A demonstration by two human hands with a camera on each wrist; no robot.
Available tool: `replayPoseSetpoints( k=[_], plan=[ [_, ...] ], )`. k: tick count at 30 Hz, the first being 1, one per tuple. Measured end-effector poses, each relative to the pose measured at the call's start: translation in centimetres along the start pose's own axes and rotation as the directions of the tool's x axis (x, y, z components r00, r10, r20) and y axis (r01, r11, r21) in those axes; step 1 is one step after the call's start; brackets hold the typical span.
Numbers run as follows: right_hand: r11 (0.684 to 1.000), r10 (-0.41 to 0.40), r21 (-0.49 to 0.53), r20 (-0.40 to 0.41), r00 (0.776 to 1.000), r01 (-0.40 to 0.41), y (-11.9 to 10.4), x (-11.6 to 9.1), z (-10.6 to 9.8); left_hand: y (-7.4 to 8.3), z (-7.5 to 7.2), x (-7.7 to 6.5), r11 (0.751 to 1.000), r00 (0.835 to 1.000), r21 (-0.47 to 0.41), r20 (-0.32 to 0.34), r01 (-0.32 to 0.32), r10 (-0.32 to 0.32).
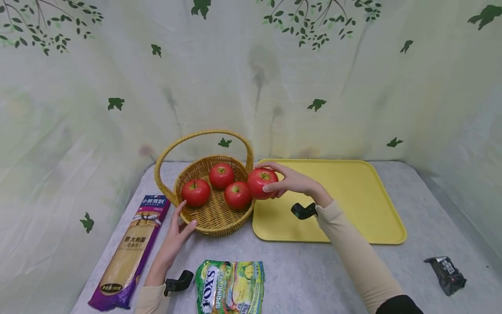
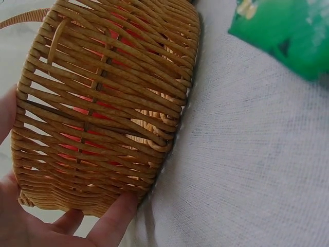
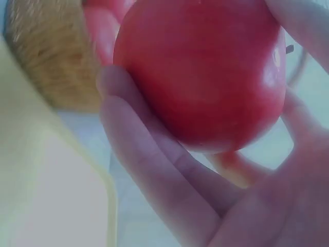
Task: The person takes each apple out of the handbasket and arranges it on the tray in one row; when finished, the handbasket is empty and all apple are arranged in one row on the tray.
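My right hand [image 1: 292, 181] grips a red apple [image 1: 262, 183] over the right rim of the wicker basket [image 1: 213, 223], its fingers and thumb around the fruit's sides. In the right wrist view, this apple [image 3: 200, 72] fills the upper middle, with the basket wall behind it. Three more red apples lie inside the basket: one at the left [image 1: 195, 192], one at the back [image 1: 221, 175] and one at the right [image 1: 237, 195]. With fingers spread, my left hand [image 1: 174, 237] touches the basket's front left side. Its fingertips [image 2: 121, 211] rest against the woven wall in the left wrist view.
A yellow tray [image 1: 333, 233] lies right of the basket. At the left is a purple pack of spaghetti [image 1: 129, 253]. A green Fox's Spring Tea bag [image 1: 230, 288] lies in front, and a small black packet [image 1: 446, 274] at the far right. The basket's tall handle [image 1: 204, 132] arches upward.
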State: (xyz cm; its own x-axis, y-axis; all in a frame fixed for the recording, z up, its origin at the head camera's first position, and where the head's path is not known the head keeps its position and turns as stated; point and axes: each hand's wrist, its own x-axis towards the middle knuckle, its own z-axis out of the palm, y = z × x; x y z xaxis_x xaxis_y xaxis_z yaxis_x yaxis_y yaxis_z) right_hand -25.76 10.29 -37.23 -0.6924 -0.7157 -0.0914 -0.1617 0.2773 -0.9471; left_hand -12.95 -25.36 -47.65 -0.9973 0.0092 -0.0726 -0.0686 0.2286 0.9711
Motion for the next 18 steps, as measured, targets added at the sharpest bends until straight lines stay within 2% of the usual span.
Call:
replayPoseSetpoints(
  k=[8, 18],
  plan=[
    [0.995, 0.093, 0.043, -0.151, 0.984, -0.087, 3.5, -2.4, -2.8, 0.1, 0.0, 0.0, 1.000, 1.000, 0.007, 0.000, 0.005, -0.005],
    [0.992, 0.126, 0.040, -0.231, 0.965, -0.120, 5.7, -2.6, -2.8, 0.1, 0.0, 0.0, 1.000, 1.000, 0.008, 0.001, 0.008, -0.008]
  ],
)
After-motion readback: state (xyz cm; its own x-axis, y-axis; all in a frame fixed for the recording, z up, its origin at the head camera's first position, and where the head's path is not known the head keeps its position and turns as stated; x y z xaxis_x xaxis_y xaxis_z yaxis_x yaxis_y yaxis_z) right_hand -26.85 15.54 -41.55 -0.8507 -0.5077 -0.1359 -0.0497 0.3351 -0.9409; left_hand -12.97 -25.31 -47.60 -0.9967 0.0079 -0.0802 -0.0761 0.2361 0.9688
